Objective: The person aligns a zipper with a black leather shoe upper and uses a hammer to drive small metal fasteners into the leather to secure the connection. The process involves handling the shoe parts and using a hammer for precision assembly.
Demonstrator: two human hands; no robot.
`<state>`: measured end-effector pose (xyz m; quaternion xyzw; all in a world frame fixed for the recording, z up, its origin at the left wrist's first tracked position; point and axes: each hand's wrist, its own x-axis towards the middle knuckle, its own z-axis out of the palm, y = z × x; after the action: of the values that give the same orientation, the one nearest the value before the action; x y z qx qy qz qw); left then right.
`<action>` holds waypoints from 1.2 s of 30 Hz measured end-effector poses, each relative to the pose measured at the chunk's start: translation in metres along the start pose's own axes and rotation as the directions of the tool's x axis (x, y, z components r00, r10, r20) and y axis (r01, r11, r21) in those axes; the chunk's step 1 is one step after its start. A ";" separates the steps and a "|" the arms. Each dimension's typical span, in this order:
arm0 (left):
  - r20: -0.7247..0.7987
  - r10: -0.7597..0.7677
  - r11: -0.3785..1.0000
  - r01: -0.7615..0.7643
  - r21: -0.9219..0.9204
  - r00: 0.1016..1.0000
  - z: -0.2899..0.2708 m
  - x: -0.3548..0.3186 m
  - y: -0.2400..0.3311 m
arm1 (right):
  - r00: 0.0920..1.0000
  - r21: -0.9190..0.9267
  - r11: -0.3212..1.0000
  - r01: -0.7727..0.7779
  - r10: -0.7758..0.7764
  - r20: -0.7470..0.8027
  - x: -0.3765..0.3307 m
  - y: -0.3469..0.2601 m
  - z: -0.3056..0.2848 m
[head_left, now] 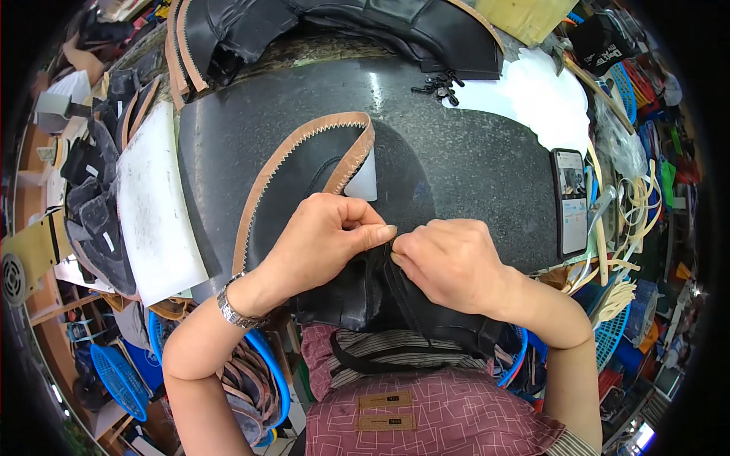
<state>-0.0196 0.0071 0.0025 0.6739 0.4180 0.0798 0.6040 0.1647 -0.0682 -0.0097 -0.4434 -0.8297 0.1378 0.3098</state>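
A black leather shoe upper [350,300], edged with a tan strip [262,176] sewn in zigzag stitches, lies on the dark tabletop and hangs over its near edge toward my lap. My left hand [327,232] is closed, thumb and forefinger pinching at the upper's middle. Close beside it, my right hand [456,262] is also closed in a pinch, the fingertips of both hands nearly touching. From under the right fingertips a thin black lace [401,292] runs down over the leather. What exactly lies between the fingertips is mostly hidden.
More black uppers [304,34] are heaped at the far edge of the table [487,190]. Small black fittings [441,87] lie near them. A phone [570,201] rests at the right, a white sheet [152,213] at the left. Blue baskets [118,380] stand below the table.
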 end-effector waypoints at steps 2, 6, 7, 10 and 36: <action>-0.004 -0.011 1.000 0.011 0.021 1.000 -0.001 0.000 0.006 | 1.000 -0.051 0.999 -0.001 0.000 -0.025 -0.002 -0.003 0.002; 0.018 0.001 0.997 -0.002 0.080 1.000 -0.001 0.000 0.003 | 0.998 -0.116 0.993 -0.007 0.000 -0.056 -0.001 -0.005 0.001; 0.025 0.019 0.997 -0.021 0.080 0.999 -0.001 0.000 0.001 | 0.998 -0.109 0.994 -0.013 0.006 -0.065 -0.002 -0.005 0.001; 0.038 0.066 0.995 -0.068 0.069 0.997 -0.002 0.000 -0.002 | 0.998 -0.020 0.999 -0.050 0.049 -0.051 -0.002 -0.003 0.002; 0.149 0.377 0.908 -0.397 0.133 0.914 0.008 -0.011 -0.015 | 0.758 0.484 0.593 -0.644 0.580 0.299 0.018 0.003 -0.018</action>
<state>-0.0283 -0.0076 -0.0081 0.7932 0.2439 0.1237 0.5441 0.1708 -0.0531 0.0099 -0.5818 -0.5635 0.4962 0.3128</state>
